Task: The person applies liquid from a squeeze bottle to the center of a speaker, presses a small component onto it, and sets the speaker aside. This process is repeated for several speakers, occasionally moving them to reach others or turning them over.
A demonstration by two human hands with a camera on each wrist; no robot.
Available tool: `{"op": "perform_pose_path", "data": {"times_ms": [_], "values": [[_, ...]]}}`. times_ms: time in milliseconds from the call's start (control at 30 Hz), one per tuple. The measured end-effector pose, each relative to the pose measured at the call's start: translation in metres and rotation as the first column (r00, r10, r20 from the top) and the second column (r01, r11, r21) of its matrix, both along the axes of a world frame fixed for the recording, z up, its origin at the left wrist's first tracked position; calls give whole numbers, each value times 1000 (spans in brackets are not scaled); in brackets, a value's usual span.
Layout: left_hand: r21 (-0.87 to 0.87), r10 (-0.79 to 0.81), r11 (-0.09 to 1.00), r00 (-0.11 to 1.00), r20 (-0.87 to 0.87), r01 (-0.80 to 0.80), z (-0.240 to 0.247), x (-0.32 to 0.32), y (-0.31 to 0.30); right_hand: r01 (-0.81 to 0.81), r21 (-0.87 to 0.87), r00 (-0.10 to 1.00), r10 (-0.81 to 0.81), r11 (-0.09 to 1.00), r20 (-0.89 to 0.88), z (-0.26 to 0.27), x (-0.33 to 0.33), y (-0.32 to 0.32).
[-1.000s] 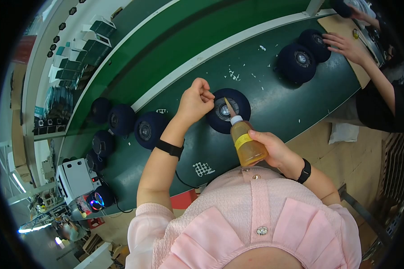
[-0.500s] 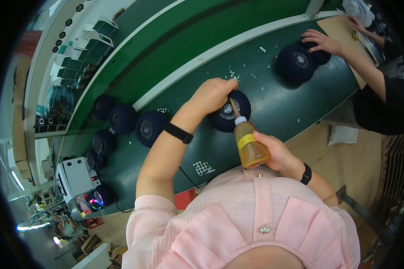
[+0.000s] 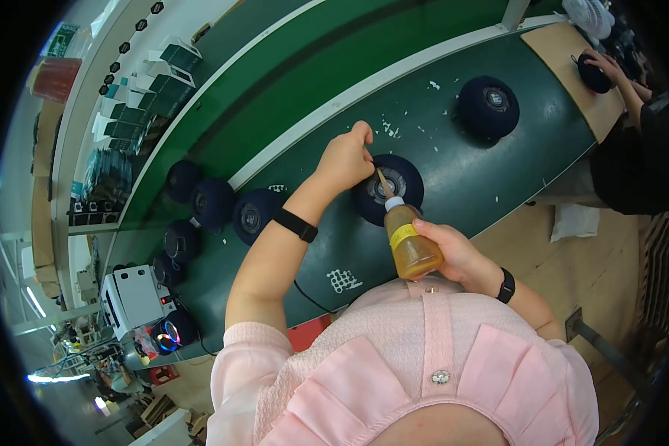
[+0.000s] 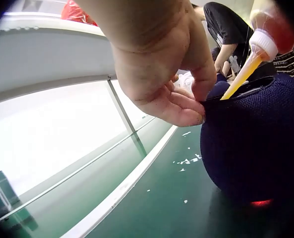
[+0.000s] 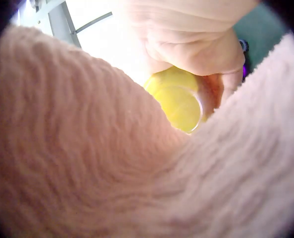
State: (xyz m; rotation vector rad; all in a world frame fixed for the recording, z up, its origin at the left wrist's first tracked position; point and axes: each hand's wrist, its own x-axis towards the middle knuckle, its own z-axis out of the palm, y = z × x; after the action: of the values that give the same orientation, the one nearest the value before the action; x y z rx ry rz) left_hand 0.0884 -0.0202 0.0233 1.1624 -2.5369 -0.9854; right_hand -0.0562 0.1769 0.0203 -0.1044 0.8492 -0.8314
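Note:
In the head view, a round speaker (image 3: 415,186) covered in navy knit fabric stands on the green table before me, its dark opening facing up. My left hand (image 3: 345,160) is at its upper left edge. In the left wrist view, thumb and fingers pinch the fabric cover's rim (image 4: 210,103). My right hand (image 3: 459,254) grips a squeeze bottle (image 3: 416,251) of amber liquid with a yellow label. Its tapered nozzle (image 3: 383,183) points into the speaker's opening, the tip close to the pinched rim. The right wrist view shows mostly pink sleeve and the bottle's base (image 5: 179,106).
Several similar speakers (image 3: 214,202) stand to the left, near a white box-shaped device (image 3: 135,297). Another speaker (image 3: 489,106) stands to the right. Beyond it, another person's hand (image 3: 609,68) is on a dark round piece over a tan board (image 3: 561,70). White flecks (image 3: 389,128) mark the table.
My left hand reached over the speaker's top edge, then drew back slightly to the upper left. The bottle barely moved. The other person took one right-hand speaker away toward the tan board.

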Motion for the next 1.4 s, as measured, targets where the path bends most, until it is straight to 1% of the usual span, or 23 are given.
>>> {"op": "perform_pose_path", "data": {"times_ms": [67, 133, 233, 300, 500, 567, 633, 800, 967, 1033, 1133, 1267, 1333, 1400], "values": [[57, 44, 997, 998, -35, -42, 0, 2, 3, 4, 9, 1000, -4, 1000, -5, 0, 1, 1], [66, 60, 996, 998, -35, -57, -2, 2, 7, 52, 11, 998, -53, 999, 23, -1, 0, 2], [75, 89, 993, 995, -38, -86, -3, 2, 10, 14, 10, 999, -14, 1000, 33, 3, -3, 2], [79, 105, 992, 994, -39, -101, -3, 1, 11, 33, 16, 999, -34, 999, 34, 1, 0, 2], [101, 161, 982, 987, 7, -161, -3, 3, 16, 53, 29, 998, -54, 998, 23, 1, 7, 4], [131, 223, 966, 975, 12, -223, -4, 2, 18, 52, 36, 998, -53, 998, 20, 3, 5, 5], [131, 222, 966, 975, 17, -222, -5, 1, 18, 34, 34, 999, -34, 999, 19, 5, 3, 5], [126, 236, 963, 971, 29, -238, -6, 1, 19, 52, 30, 999, -52, 998, 1, 6, 4, 6], [139, 245, 960, 969, 13, -245, -9, 2, 19, 57, 9, 998, -57, 998, 3, 6, 2, 5], [144, 245, 959, 969, 3, -243, -10, 2, 19, 80, 29, 997, -80, 996, -5, 8, 3, 5], [150, 247, 958, 969, -12, -243, -13, 4, 19, 65, 13, 998, -65, 998, 21, 10, 0, 5], [169, 256, 953, 967, -11, -251, -14, 4, 19, 71, 31, 997, -71, 997, 8, 9, -2, 6], [166, 268, 951, 963, -15, -262, -13, 4, 21, 116, 27, 993, -116, 993, 23, 7, -3, 9], [163, 277, 949, 961, -18, -271, -13, 4, 22, 114, 32, 993, -114, 993, 27, 6, -4, 9]]}}
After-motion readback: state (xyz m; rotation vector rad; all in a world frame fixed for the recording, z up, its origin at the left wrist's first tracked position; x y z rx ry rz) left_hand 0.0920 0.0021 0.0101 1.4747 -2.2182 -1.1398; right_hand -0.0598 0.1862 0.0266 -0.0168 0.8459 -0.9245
